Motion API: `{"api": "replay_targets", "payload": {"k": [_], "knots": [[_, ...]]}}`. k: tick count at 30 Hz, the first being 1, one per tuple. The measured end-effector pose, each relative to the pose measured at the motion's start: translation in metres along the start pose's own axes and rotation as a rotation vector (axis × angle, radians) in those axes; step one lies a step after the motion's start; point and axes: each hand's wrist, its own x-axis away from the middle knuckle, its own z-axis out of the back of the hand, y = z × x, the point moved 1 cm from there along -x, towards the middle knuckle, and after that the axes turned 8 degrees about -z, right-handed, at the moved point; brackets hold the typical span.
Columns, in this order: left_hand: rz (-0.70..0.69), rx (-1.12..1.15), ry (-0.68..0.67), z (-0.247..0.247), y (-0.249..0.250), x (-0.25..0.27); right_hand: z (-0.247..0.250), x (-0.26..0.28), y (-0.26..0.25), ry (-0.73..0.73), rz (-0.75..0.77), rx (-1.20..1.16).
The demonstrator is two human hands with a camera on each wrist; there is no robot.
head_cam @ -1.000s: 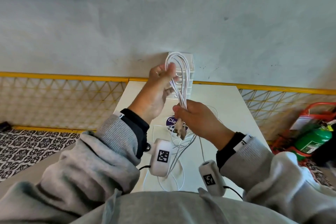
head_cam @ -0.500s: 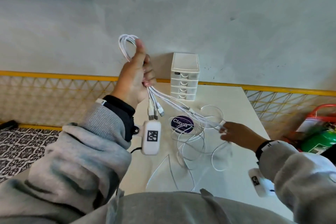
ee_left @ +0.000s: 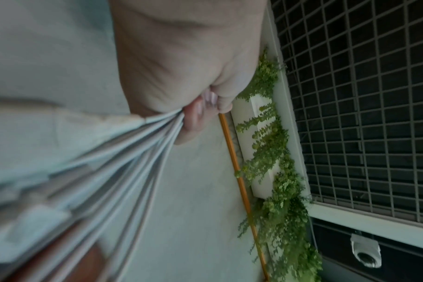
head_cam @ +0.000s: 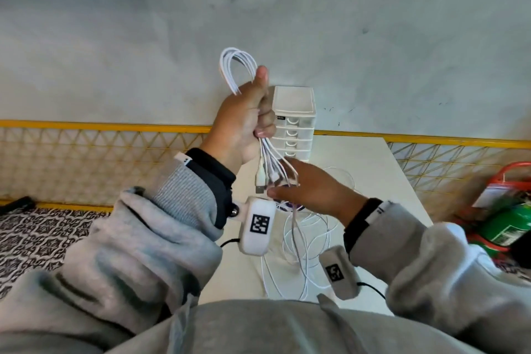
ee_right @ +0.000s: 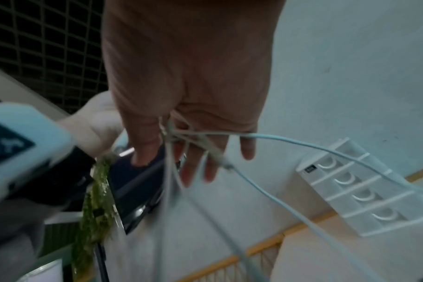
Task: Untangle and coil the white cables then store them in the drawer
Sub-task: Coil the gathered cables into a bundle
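Note:
My left hand (head_cam: pixel 254 115) is raised in front of the white drawer unit (head_cam: pixel 293 135) and grips a folded bundle of white cables (head_cam: pixel 237 66). The loops stick out above the fist and the plug ends (head_cam: pixel 261 178) hang below it. The left wrist view shows the fingers (ee_left: pixel 196 118) curled tight on the strands (ee_left: pixel 133 152). Just under the plugs, my right hand (head_cam: pixel 298 184) has its fingers spread, with loose strands (ee_right: pixel 278 139) running across them. More cable (head_cam: pixel 304 238) trails down onto the white table (head_cam: pixel 373 169). All the unit's drawers (ee_right: pixel 355 190) are closed.
A purple round sticker (head_cam: pixel 283 207) on the table is mostly hidden behind my right hand. A yellow mesh railing (head_cam: pixel 86 152) runs behind the table against the grey wall. A green canister in a red frame (head_cam: pixel 511 218) stands on the floor at right.
My right hand has come back from the table's right side to just under the left hand. The left hand has shifted right, in front of the drawer unit, still gripping the bundle.

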Motion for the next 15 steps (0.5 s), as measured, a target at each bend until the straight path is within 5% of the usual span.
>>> {"api": "replay_targets", "payload": {"k": [5, 8, 12, 15], "knots": [[-0.045, 0.141, 0.102, 0.019, 0.027, 0.001, -0.002, 0.016, 0.018, 0.055, -0.022, -0.053], [-0.064, 0.196, 0.146, 0.030, 0.033, 0.001, -0.003, 0.026, 0.025, -0.079, -0.022, -0.161], [-0.046, 0.124, 0.177, 0.027, 0.032, 0.004, -0.006, 0.034, 0.021, -0.182, 0.050, 0.378], [-0.102, -0.148, 0.235, 0.016, 0.018, 0.008, 0.002, 0.037, -0.002, -0.310, 0.021, 0.766]]}}
